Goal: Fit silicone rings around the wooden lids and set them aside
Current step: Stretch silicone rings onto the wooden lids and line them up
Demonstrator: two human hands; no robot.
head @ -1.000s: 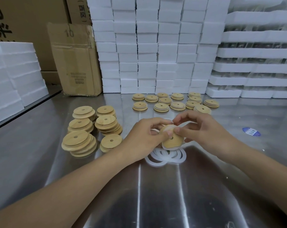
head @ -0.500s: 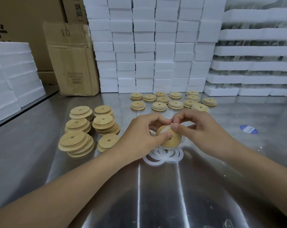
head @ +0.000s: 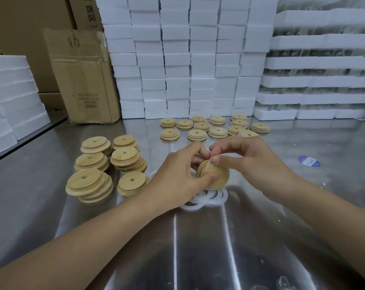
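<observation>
Over loose rings (head: 206, 198), pale wooden lid (head: 218, 176), left hand (head: 173, 181) and right hand (head: 255, 164) fingers (head: 229, 144) tight around it.

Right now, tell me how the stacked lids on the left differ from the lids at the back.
Left lids sit in leaning stacks; back lids lie singly. Left lids show bare wood edges; back lids carry a pale ring. Both are round wood with a centre hole.

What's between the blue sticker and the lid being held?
The right hand, pinching the silicone ring onto the lid; then bare table to the sticker, in head view.
</observation>
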